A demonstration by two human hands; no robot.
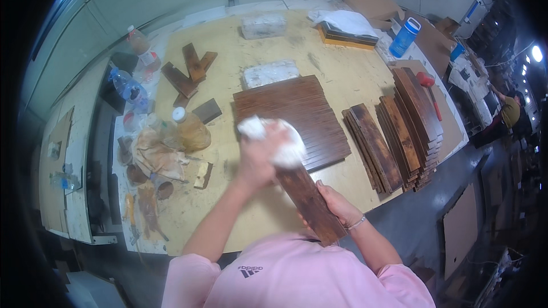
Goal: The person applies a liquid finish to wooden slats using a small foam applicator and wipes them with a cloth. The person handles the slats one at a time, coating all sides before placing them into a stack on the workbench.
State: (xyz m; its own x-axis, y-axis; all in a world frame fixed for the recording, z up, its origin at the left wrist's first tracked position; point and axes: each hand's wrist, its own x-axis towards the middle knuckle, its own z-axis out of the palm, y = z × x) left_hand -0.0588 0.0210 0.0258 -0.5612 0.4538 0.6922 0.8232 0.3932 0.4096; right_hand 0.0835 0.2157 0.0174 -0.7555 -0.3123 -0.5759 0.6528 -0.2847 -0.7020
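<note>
A dark brown wooden plank (308, 201) slants in front of my body, its lower end close to my shirt. My right hand (341, 205) grips it along the right edge, thumb on the top face. Over the plank's far end, my left hand (264, 151) presses a white cloth (290, 147), blurred by motion. The cloth hides that end of the plank. Beyond my hands lies a wide brown slatted stack of planks (297, 114), with a white wrapped block (270, 73) against its far edge.
Stacked planks (374, 148) stand on the right of the table (251, 217), near a red-headed tool (427, 80). At left are loose wood pieces (197, 63), a jug of yellowish liquid (193, 130), a stained rag (157, 154) and plastic bottles (128, 86). A blue bottle (405, 38) stands far right. Another person (508, 115) is beyond.
</note>
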